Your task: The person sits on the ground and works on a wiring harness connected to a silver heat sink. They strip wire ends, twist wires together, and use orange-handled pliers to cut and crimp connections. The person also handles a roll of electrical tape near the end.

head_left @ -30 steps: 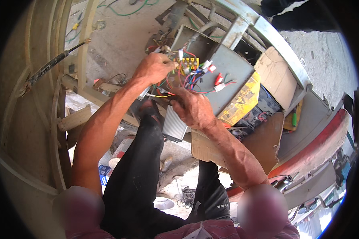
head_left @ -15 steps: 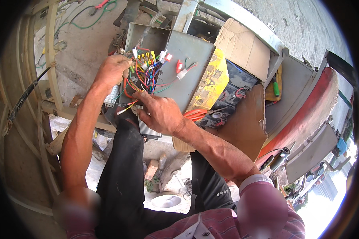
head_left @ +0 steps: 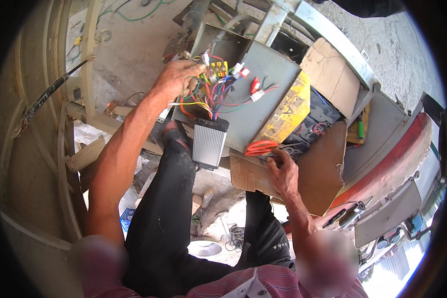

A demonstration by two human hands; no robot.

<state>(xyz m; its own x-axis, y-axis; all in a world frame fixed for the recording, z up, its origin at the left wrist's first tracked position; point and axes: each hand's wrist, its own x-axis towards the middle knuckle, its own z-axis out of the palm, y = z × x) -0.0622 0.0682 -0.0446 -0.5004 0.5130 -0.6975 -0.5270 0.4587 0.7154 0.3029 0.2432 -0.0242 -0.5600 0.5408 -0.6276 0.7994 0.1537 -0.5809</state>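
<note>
At the grey metal box, my left hand (head_left: 178, 79) is closed in a pinch on thin wires beside a white plug connector (head_left: 205, 58). A yellow terminal block (head_left: 218, 68) sits just right of its fingertips, amid a bundle of coloured wires (head_left: 214, 92). These wires run down into a ribbed silver controller box (head_left: 207, 144). My right hand (head_left: 284, 174) is by a tool with orange loop handles (head_left: 260, 147), thumb and forefinger apart and bent. Its fingertips are close to the tool's grey metal end; whether they touch it is hard to see.
A flat grey metal panel (head_left: 263, 79) lies right of the wires. Beyond it are a yellow plate (head_left: 285, 111), cardboard (head_left: 333, 67) and dark batteries (head_left: 325, 107). A green-handled tool (head_left: 360, 130) stands farther right. Metal frame bars (head_left: 88, 64) rise on the left.
My right hand has left the wires and moved right, to the orange-handled tool. The controller box now shows fully. My left hand stays among the wires while the view has shifted.
</note>
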